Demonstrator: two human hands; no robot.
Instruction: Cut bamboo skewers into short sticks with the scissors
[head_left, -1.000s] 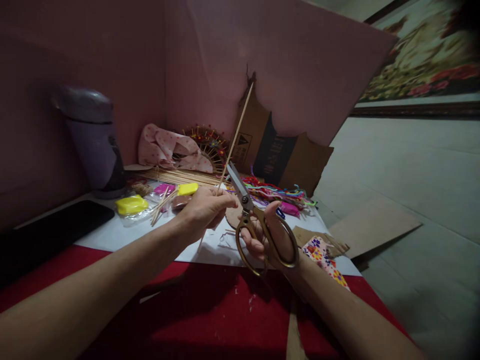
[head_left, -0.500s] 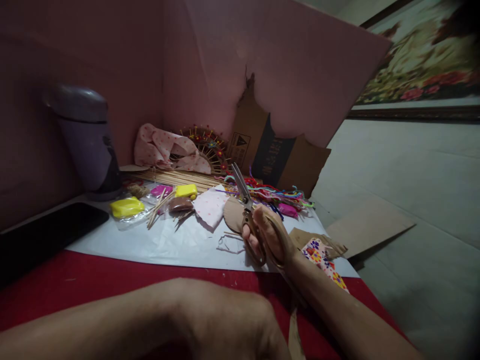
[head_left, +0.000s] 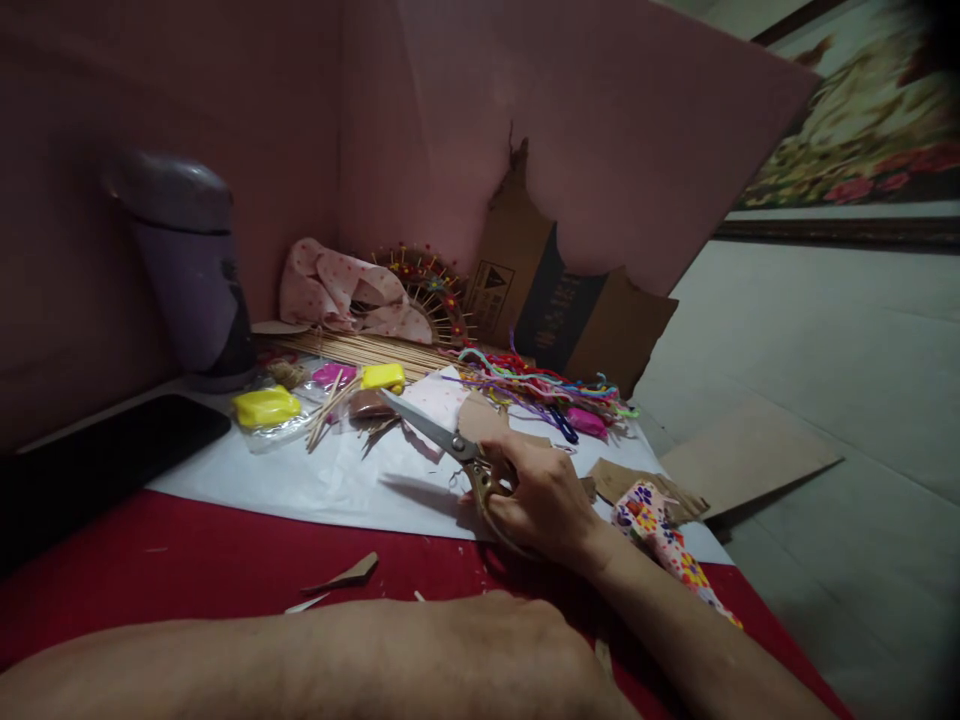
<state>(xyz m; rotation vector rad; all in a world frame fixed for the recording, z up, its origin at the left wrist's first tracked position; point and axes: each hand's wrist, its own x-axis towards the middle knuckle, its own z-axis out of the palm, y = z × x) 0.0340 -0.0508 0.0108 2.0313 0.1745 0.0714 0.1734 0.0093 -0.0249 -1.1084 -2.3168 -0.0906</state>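
My right hand (head_left: 540, 490) grips a pair of scissors (head_left: 459, 447) by the handles, over the front of the white sheet. Their blades look closed together and point to the left. Just beyond lies a brown cardboard piece (head_left: 480, 415), partly behind the hand, beside a pale dotted piece of fabric (head_left: 442, 398). My left hand (head_left: 517, 650) reaches across the bottom of the view above the red tabletop. Its back faces me and its fingers are hidden, so what it may hold does not show.
A purple tumbler (head_left: 191, 285) and a black phone (head_left: 142, 445) stand and lie at left. Behind are wooden sticks (head_left: 360, 350), coloured pipe cleaners (head_left: 540, 380) and torn cardboard (head_left: 517, 270). Yellow clay packs (head_left: 266, 407) lie on the white sheet (head_left: 300, 490). Patterned fabric (head_left: 667, 540) is at right.
The scissors have swung from pointing up and away to pointing left, and my right hand has turned over with them. My left hand has moved lower, uncovering scraps on the red tabletop.
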